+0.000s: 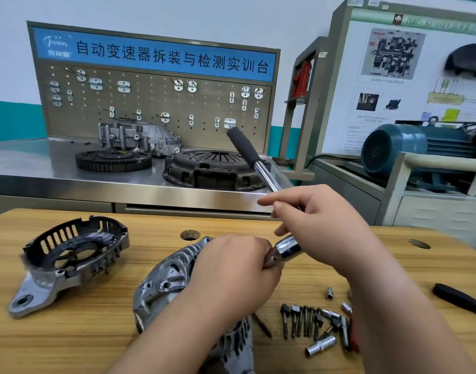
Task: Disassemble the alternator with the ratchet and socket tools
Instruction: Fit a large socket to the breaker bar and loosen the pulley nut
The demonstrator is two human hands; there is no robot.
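The alternator body (164, 282), grey cast metal with cooling slots, lies on the wooden bench at the lower centre, partly under my left forearm. My left hand (231, 271) curls round a knurled piece at the socket end of the tool, over the alternator. A shiny socket (288, 248) sits between my two hands. My right hand (320, 225) grips the ratchet by its chrome shaft; the ratchet handle (243, 145) with its black grip points up and away to the left. The removed rear cover (69, 255) lies on the bench at the left.
Loose bolts and sockets (312, 325) lie on the bench under my right forearm. A black tool handle (458, 298) lies at the right edge. Behind, a steel table (69, 182) carries a flywheel (113, 160), a clutch cover (212, 168) and a pegboard (156, 103). A blue motor (393, 147) stands at the right.
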